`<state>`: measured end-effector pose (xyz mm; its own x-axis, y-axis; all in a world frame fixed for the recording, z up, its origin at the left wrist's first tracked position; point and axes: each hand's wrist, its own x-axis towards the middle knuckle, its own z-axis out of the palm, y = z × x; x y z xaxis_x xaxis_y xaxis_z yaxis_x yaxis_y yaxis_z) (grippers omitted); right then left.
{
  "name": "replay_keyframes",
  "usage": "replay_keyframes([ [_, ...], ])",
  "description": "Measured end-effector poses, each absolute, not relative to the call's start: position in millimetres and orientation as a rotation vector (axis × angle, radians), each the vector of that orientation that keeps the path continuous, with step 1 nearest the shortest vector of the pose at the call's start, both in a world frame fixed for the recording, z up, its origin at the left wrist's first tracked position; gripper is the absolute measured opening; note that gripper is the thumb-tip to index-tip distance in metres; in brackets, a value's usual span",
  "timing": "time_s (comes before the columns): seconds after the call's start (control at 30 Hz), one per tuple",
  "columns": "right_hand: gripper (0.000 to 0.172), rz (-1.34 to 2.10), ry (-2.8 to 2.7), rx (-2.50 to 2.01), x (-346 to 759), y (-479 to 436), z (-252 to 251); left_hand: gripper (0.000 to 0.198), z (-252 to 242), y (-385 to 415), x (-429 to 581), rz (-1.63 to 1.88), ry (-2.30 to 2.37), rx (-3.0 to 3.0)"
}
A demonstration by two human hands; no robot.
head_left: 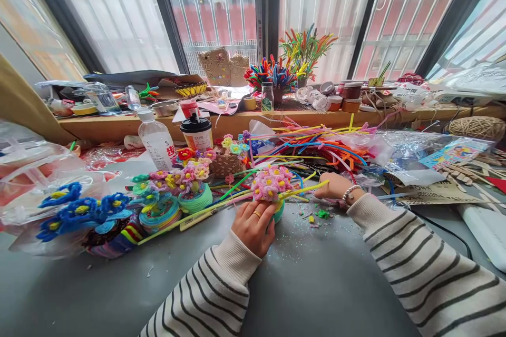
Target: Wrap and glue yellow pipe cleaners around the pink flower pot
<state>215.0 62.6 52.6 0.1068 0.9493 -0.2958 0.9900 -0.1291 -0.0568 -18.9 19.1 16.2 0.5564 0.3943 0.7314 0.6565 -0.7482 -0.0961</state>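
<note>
My left hand (pixel 255 225), a ring on one finger, is closed around the near side of a small teal flower pot (pixel 279 212). A dense bunch of pink pipe-cleaner flowers (pixel 272 182) with yellow centres tops the pot. Yellow pipe cleaners (pixel 304 189) stick out from it to the right, one reaching as far as my other hand. My right hand (pixel 338 188), with a beaded bracelet, is low at the near edge of the pipe-cleaner pile (pixel 336 150). Its fingers are curled and partly hidden; what they hold, if anything, I cannot make out.
Finished flower pots (pixel 160 211) and blue flowers (pixel 81 210) stand at left. Behind are a clear bottle (pixel 155 137) and a lidded cup (pixel 196 132). Green scraps (pixel 323 214) and glitter lie between my hands. Plastic bags (pixel 411 152) and a black cable (pixel 446 229) lie at right.
</note>
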Motion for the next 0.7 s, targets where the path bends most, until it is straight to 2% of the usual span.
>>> replay_keyframes([
  [0.3, 0.025, -0.275, 2.072, 2.28, 222, 62, 62, 0.031, 16, 19, -19, -1.006, -0.851, -2.427],
  [0.4, 0.031, -0.277, 2.076, 2.305, 235, 50, 72, 0.031, 16, 19, -19, -0.996, -0.861, -2.433],
  [0.53, 0.043, -0.407, 2.094, 2.257, 252, 6, 79, 0.031, 15, 19, -19, -1.013, -0.859, -2.434],
  [0.63, 0.042, -0.565, 2.179, 2.227, 249, -37, 72, 0.031, 15, 19, -20, -1.038, -0.861, -2.43],
  [0.7, 0.04, -0.799, 2.186, 2.174, 237, -58, 64, 0.03, 14, 19, -20, -1.059, -0.866, -2.426],
])
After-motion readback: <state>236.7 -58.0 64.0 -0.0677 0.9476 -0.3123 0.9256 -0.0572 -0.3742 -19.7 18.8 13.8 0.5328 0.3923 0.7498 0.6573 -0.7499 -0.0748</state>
